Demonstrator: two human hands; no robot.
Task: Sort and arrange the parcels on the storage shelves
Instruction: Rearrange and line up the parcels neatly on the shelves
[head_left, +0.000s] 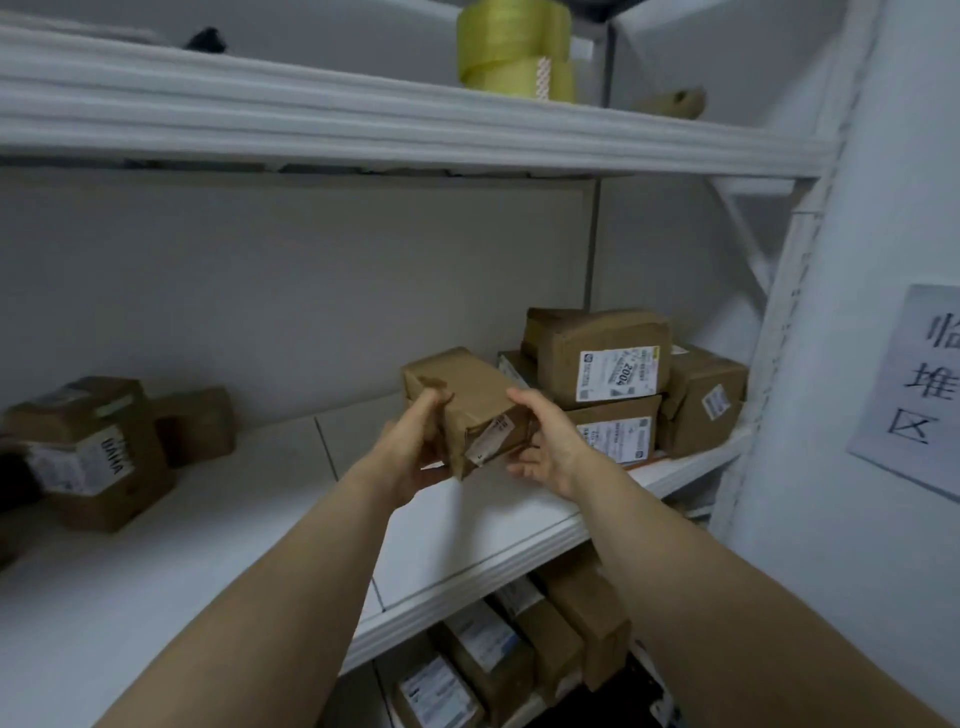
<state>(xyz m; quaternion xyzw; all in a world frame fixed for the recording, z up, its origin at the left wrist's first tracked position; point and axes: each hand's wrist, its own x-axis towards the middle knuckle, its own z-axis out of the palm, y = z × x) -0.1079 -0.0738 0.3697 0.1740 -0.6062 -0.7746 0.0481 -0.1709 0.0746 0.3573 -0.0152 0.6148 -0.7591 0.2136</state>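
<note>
A brown cardboard parcel (470, 402) with a small white label is tilted just above the white middle shelf (467, 540). My left hand (413, 449) grips its left side and my right hand (545, 441) holds its right side. Just to the right, a stack of brown parcels (602, 374) with white shipping labels fills the shelf's right end. At the shelf's left end sit two more brown parcels (93, 452).
Rolls of yellow tape (514, 49) stand on the upper shelf (363, 119). Several labelled parcels (519, 644) lie on the lower shelf. A white paper sign (919, 384) hangs on the wall at the right, beside the shelf's upright post (774, 322).
</note>
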